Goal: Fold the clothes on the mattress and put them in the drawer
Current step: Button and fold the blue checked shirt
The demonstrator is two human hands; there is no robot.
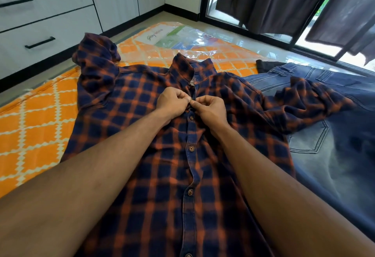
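A checked shirt [142, 135] in navy and orange lies spread face-up on the mattress [36, 127], collar toward the far end, its front placket running down the middle with several brown buttons fastened below the hands; one sleeve is bunched up at the far left corner, the other is draped to the right over a pair of jeans [328, 131]; the jeans lie flat beside the shirt on the right side of the mattress, a back pocket showing. The left hand [172, 105] and the right hand [211, 108] meet at the placket just below the collar; the fingers of both are curled, and thumb and fingertips of each pinch the shirt's edge at the same spot, almost touching one another; whether a button sits between them cannot be told. The mattress has an orange and white lattice cover under clear plastic wrap; to its left stands a white cabinet with drawers [40, 43], closed, with black bar handles; dark curtains [274, 1] hang at the glass door at the far right.
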